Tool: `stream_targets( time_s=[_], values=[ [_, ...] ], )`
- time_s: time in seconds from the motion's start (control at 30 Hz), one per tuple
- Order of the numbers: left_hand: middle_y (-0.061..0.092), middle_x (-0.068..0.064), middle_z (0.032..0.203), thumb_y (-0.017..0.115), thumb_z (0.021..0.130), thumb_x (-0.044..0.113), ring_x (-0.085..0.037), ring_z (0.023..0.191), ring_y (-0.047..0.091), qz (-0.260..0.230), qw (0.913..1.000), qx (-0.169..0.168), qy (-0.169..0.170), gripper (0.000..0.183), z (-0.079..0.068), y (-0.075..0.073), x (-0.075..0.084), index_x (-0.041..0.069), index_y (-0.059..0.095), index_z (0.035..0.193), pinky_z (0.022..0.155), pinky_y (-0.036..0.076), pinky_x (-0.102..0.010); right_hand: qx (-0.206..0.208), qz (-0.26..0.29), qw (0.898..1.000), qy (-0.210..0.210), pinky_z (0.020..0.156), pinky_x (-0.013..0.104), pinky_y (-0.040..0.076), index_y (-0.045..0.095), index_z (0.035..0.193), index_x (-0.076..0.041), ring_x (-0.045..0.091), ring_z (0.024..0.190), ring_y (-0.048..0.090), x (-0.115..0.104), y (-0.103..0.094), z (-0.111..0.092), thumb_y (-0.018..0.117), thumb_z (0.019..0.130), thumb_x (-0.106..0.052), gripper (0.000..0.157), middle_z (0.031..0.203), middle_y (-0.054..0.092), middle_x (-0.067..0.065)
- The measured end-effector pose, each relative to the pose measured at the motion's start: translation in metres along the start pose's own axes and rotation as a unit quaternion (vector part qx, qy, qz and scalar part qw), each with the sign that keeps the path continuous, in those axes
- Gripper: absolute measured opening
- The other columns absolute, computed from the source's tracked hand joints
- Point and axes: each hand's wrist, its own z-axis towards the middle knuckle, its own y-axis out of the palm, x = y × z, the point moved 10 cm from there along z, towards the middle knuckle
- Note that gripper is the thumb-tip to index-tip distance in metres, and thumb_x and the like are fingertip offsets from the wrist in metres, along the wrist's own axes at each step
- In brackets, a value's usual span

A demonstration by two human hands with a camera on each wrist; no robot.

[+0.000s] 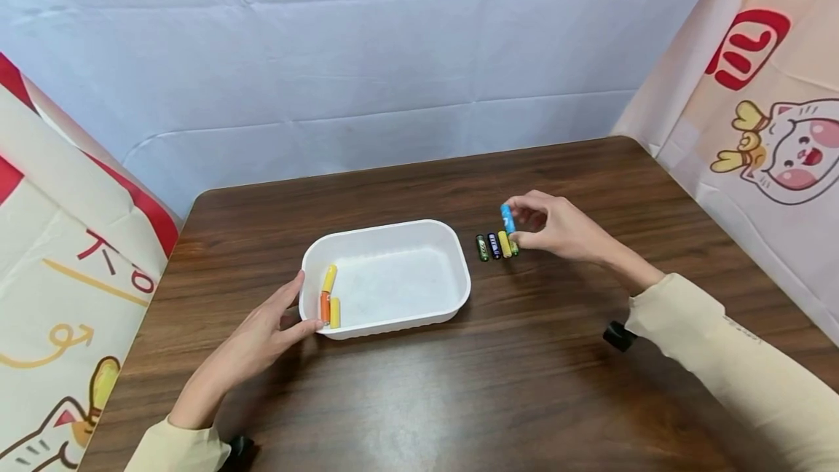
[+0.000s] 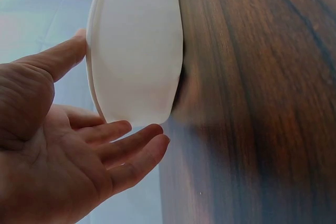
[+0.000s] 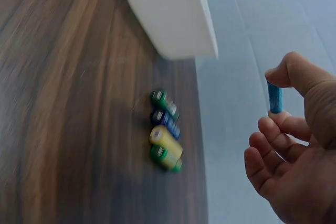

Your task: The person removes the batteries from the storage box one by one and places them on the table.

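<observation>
In the head view, my left hand (image 1: 262, 330) holds the left end of a white plastic tray (image 1: 393, 325), its thumb at the near corner of the rim. The left wrist view shows the fingertips against the tray's outer wall (image 2: 136, 51). Two yellow batteries (image 1: 330, 279) and an orange battery (image 1: 325, 307) lie at the tray's left end. My right hand (image 1: 557, 228) pinches a blue battery (image 3: 275, 98) by its two ends between thumb and finger, raised above the table. Below it, several batteries (image 1: 494, 245) lie side by side: green, dark blue, yellow, and a green-and-yellow one.
The dark wood-grain table (image 1: 406, 399) bears the tray and the row of batteries, which lies just right of the tray. A pale cloth (image 1: 367, 64) hangs behind the table, and printed cloths (image 1: 773, 93) hang at both sides.
</observation>
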Motion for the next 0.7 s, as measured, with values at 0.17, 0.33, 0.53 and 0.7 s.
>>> stream_targets(
  time_s=[0.17,0.33,0.53,0.7],
  values=[
    [0.028,-0.029,0.163,0.069,0.099,0.044,-0.045,0.147,0.035,-0.002,1.0000,-0.002,-0.005,0.093,0.000,0.000,0.000,-0.002,0.019,0.163,0.110,0.039,-0.062,-0.008,-0.002,0.999,0.043,0.079,0.025,0.050,0.064,0.130,-0.003,0.024,0.097,0.060,0.031,-0.003,-0.012,0.073,0.093,-0.010,0.039,0.111,0.064,0.009],
    [0.027,-0.029,0.164,0.069,0.099,0.044,-0.045,0.148,0.033,-0.003,0.9999,-0.005,-0.010,0.094,0.000,0.000,-0.001,-0.003,0.019,0.163,0.112,0.037,-0.062,-0.018,-0.020,0.998,0.065,0.077,0.028,0.050,0.064,0.129,-0.001,0.025,0.096,0.060,0.053,0.000,-0.018,0.074,0.093,-0.009,0.038,0.111,0.063,0.013],
    [0.026,-0.028,0.164,0.069,0.099,0.044,-0.045,0.148,0.032,-0.007,0.9998,-0.011,-0.015,0.094,0.000,0.000,-0.001,-0.002,0.017,0.163,0.112,0.037,-0.063,-0.032,-0.044,0.996,0.068,0.078,0.036,0.049,0.066,0.128,0.001,0.026,0.093,0.059,0.071,0.009,-0.019,0.076,0.090,-0.008,0.040,0.106,0.062,0.014],
    [0.025,-0.028,0.165,0.069,0.099,0.044,-0.046,0.148,0.032,-0.008,0.9998,-0.012,-0.016,0.095,-0.001,0.001,-0.001,-0.001,0.017,0.163,0.112,0.036,-0.064,-0.048,-0.047,0.995,0.080,0.079,0.039,0.047,0.065,0.129,0.002,0.026,0.093,0.056,0.081,0.016,-0.018,0.076,0.091,-0.009,0.041,0.105,0.060,0.014]
  ],
)
